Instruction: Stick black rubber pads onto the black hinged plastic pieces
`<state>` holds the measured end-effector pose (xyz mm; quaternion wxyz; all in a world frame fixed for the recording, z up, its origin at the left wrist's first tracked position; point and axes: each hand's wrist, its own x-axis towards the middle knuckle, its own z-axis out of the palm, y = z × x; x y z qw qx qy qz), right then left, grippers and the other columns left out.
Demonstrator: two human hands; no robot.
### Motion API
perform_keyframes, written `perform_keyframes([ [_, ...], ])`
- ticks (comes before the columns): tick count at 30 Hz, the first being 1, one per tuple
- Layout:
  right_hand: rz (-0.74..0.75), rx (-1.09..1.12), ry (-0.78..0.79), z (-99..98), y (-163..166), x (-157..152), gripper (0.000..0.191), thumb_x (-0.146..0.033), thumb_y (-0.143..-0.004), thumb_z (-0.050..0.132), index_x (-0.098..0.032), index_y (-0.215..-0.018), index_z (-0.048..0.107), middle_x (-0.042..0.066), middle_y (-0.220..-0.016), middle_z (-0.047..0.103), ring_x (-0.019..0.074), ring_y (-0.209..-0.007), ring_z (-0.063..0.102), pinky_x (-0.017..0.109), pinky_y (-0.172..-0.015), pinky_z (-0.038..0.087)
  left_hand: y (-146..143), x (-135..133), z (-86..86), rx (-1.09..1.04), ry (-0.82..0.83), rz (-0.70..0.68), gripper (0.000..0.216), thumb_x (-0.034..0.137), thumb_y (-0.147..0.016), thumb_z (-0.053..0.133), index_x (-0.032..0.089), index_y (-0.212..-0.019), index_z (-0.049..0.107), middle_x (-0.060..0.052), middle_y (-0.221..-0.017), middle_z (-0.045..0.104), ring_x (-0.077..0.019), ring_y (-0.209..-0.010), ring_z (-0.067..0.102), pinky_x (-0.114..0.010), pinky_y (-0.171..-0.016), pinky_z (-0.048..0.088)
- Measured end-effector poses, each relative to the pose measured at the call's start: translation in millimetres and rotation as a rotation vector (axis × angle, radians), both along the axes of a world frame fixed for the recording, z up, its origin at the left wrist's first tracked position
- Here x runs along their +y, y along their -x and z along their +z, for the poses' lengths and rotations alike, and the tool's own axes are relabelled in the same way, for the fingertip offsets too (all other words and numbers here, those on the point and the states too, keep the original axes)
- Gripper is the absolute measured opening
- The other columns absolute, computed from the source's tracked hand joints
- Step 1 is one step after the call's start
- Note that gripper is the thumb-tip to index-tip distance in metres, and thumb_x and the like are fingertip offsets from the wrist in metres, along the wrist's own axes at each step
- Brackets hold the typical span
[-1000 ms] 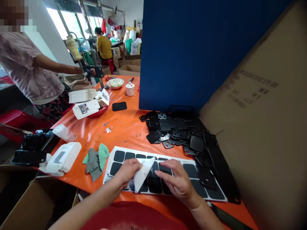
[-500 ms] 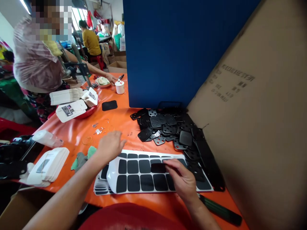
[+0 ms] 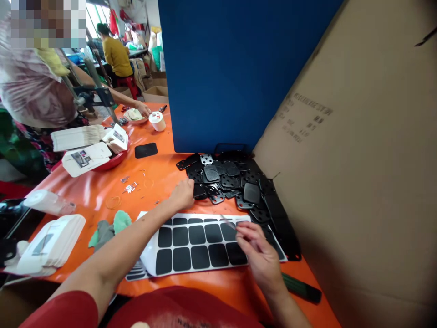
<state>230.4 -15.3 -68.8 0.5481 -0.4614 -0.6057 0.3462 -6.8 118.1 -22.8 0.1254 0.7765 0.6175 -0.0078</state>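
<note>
My left hand (image 3: 183,193) reaches to the near left edge of a heap of black plates (image 3: 228,182). Its fingers are curled down beside a dark plate (image 3: 200,191), and whatever lies under the fingertips is hidden. In my right hand (image 3: 259,248), thumb and fingers pinch a thin dark sticker (image 3: 228,222), seen almost edge-on above the sheet. Below lies a white sheet (image 3: 146,259) with rows of rounded black square stickers (image 3: 200,258). Further sheets are stacked under it, and its left end curls up.
A blue board (image 3: 246,77) and a cardboard wall (image 3: 358,159) stand behind and right. A dark green-handled tool (image 3: 302,288) lies at the right. Cloths (image 3: 105,232), stacked cards (image 3: 56,243) and a red basin (image 3: 118,160) are left. Across the table, another person's hand (image 3: 143,109) is by a white roll (image 3: 157,122).
My left hand has moved right and forward to the plates. My right hand has tilted the sticker from flat to nearly edge-on. The view has shifted slightly right.
</note>
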Motion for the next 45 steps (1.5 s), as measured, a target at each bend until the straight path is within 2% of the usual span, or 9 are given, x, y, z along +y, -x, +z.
perform_keyframes([
  [4,-0.096,0.108,-0.024,-2.9,-2,14,0.037,-0.026,-0.087,0.064,-0.033,-0.124,0.061,0.009,-0.125,0.049,0.0162,-0.088,0.062,0.038,-0.084,0.056,24,-39,22.4,-0.013,-0.088,-0.210,0.048,0.007,-0.076,0.052,0.014,-0.123,0.049,-0.015,-0.120,0.051,-0.0271,-0.107,0.049,-0.040,-0.095,0.043],
  [9,0.209,0.016,0.188,9.9,27,19,0.064,-0.036,-0.085,0.067,-0.033,-0.143,0.041,0.007,-0.110,0.062,0.0215,-0.099,0.063,0.039,-0.086,0.055,36,-90,28.7,-0.002,-0.395,-0.578,0.032,0.012,-0.092,0.038,0.013,-0.120,0.053,-0.015,-0.113,0.056,-0.0259,-0.101,0.050,-0.039,-0.090,0.044],
  [14,0.279,0.025,0.328,17.9,61,3,0.074,-0.034,-0.078,0.072,-0.029,-0.144,0.039,-0.006,-0.069,0.050,0.0133,-0.060,0.052,0.026,-0.058,0.051,40,-116,24.7,0.034,-0.483,-0.649,0.030,0.017,-0.097,0.037,0.019,-0.123,0.051,-0.012,-0.110,0.062,-0.0254,-0.104,0.053,-0.037,-0.081,0.043],
  [21,0.224,-0.010,0.405,19.5,75,-11,0.084,-0.031,-0.076,0.072,-0.025,-0.149,0.029,-0.008,-0.065,0.047,0.0127,-0.056,0.048,0.024,-0.052,0.043,48,-123,23.9,-0.039,-0.523,-0.693,0.029,0.013,-0.095,0.040,0.017,-0.120,0.054,-0.013,-0.107,0.065,-0.0252,-0.104,0.057,-0.037,-0.081,0.043],
  [26,0.006,0.247,0.502,27.5,79,-10,0.094,-0.041,-0.072,0.078,-0.029,-0.148,0.025,-0.011,-0.063,0.046,0.0115,-0.055,0.049,0.023,-0.053,0.044,38,-133,13.8,-0.662,-0.446,-0.005,0.043,0.014,-0.084,0.056,0.016,-0.126,0.051,-0.017,-0.127,0.055,-0.0295,-0.120,0.050,-0.048,-0.101,0.039],
  [31,-0.034,0.320,0.490,27.5,95,-17,0.090,-0.040,-0.075,0.075,-0.029,-0.148,0.023,-0.010,-0.064,0.049,0.0120,-0.058,0.052,0.025,-0.059,0.047,4,-161,-5.6,-1.656,0.547,0.523,0.041,0.044,-0.081,0.065,0.014,-0.108,0.056,-0.013,-0.105,0.066,-0.0221,-0.091,0.064,-0.039,-0.085,0.050],
  [33,0.022,0.253,0.439,21.4,100,-21,0.081,-0.039,-0.080,0.070,-0.029,-0.147,0.026,-0.007,-0.070,0.053,0.0131,-0.063,0.055,0.028,-0.064,0.049,-3,-167,-9.6,-1.850,0.693,0.621,0.045,0.049,-0.077,0.070,0.014,-0.101,0.056,-0.010,-0.094,0.068,-0.0202,-0.081,0.065,-0.036,-0.076,0.053],
  [39,-0.108,-0.025,0.170,7.7,76,-24,0.028,-0.039,-0.084,0.067,-0.027,-0.109,0.067,0.006,-0.112,0.056,0.0209,-0.100,0.055,0.036,-0.085,0.045,26,-169,-18.2,-1.720,0.855,0.761,0.033,0.031,-0.075,0.073,0.017,-0.098,0.054,-0.005,-0.075,0.068,-0.0214,-0.064,0.067,-0.031,-0.056,0.052],
  [45,0.137,0.264,0.747,14.7,64,-36,0.029,-0.048,-0.072,0.077,-0.022,-0.081,0.070,-0.001,-0.071,0.057,0.0134,-0.065,0.048,0.029,-0.063,0.040,49,-178,-40.3,-1.614,1.168,0.957,0.026,0.037,-0.094,0.047,0.013,-0.092,0.057,-0.007,-0.074,0.067,-0.0187,-0.062,0.065,-0.037,-0.063,0.054],
])
